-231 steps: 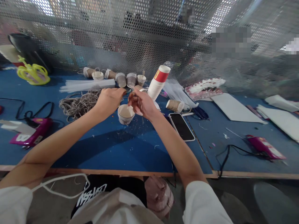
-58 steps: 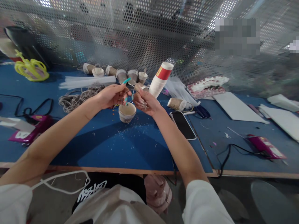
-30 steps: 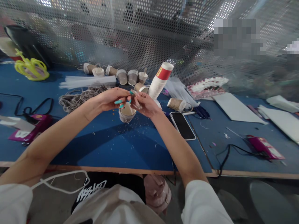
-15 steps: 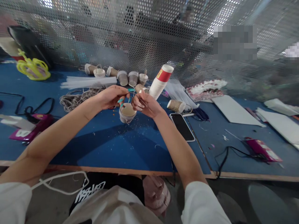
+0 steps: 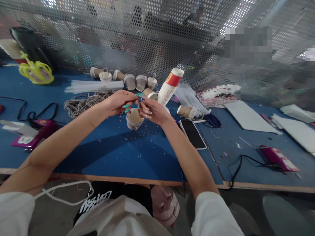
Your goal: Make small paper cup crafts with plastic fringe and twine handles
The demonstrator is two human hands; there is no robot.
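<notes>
Both hands meet over a small pale paper cup [image 5: 135, 120] standing upright on the blue table. My left hand [image 5: 123, 101] has its fingers pinched at the cup's upper left, long turquoise nails showing. Facing it from the right, my right hand [image 5: 153, 110] is closed with curled fingers. What the two hold between their fingertips is too small to name; a thin strand seems to show there. Behind them lies a cup wrapped in brown cord [image 5: 149, 94], beside a tall leaning stack of white cups [image 5: 166, 93]. Grey cord [image 5: 80, 106] lies coiled behind my left wrist.
A phone [image 5: 193, 134] lies right of my right forearm, near a twine-wrapped cup [image 5: 185, 111]. Wrapped cups [image 5: 130, 82] line the back by the perforated screen [image 5: 157, 42]. Purple devices [image 5: 36, 135] with black cables lie left and right. White sheets [image 5: 249, 116] are at right.
The fingers of both hands have shifted slightly at the fingertips and the right hand has closed a little more. The cup stands in the same place.
</notes>
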